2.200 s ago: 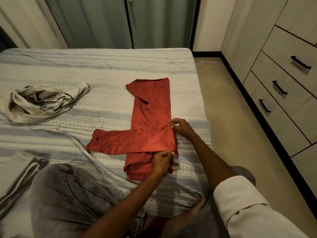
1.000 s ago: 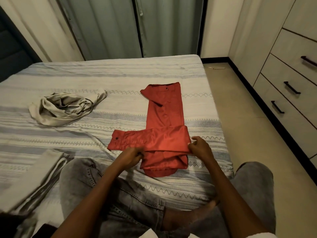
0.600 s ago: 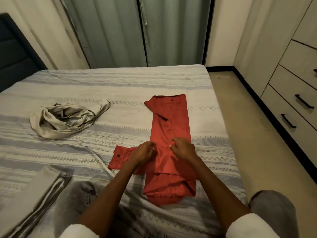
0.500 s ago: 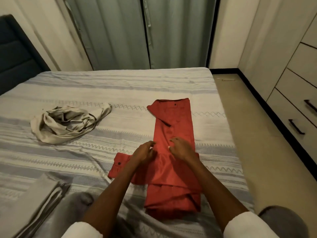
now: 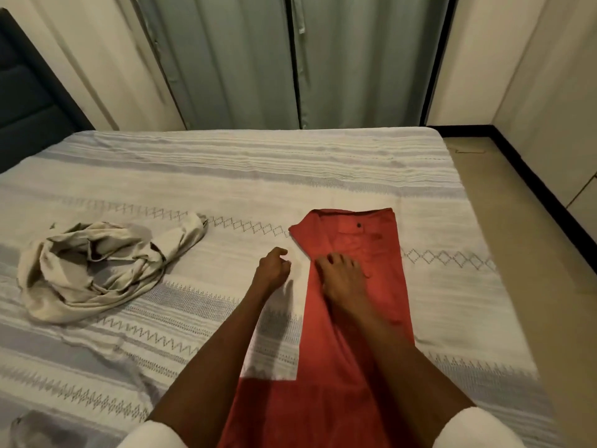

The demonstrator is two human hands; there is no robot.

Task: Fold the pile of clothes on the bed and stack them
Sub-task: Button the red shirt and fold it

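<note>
The right hand (image 5: 344, 279) is lying flat on the red shirt (image 5: 355, 305), fingers spread and straight, pressing the cloth down rather than gripping it; this looks like smoothing the fold so the layers lie flat. The left hand (image 5: 273, 268) is hovering just off the shirt's left edge at about nine o'clock from the right hand, fingers loosely curled and holding nothing. It is probably waiting to catch the next fold.

The shirt is running as a long narrow strip from the collar end at twelve o'clock down towards the person at six o'clock, lying on the bed (image 5: 323, 176). A small dark button (image 5: 359, 225) is showing near the top. The strip is widening towards the near end, where part of it is spreading out to the left under the forearms. I judge the sides are already folded in, and the lengthwise fold is not yet done.

Well apart at nine o'clock, a crumpled beige garment (image 5: 97, 266) is lying loose on the bed, not yet folded. At seven o'clock, in the near corner, a bit of grey cloth (image 5: 29, 428) is showing; what it is cannot be told.
</note>
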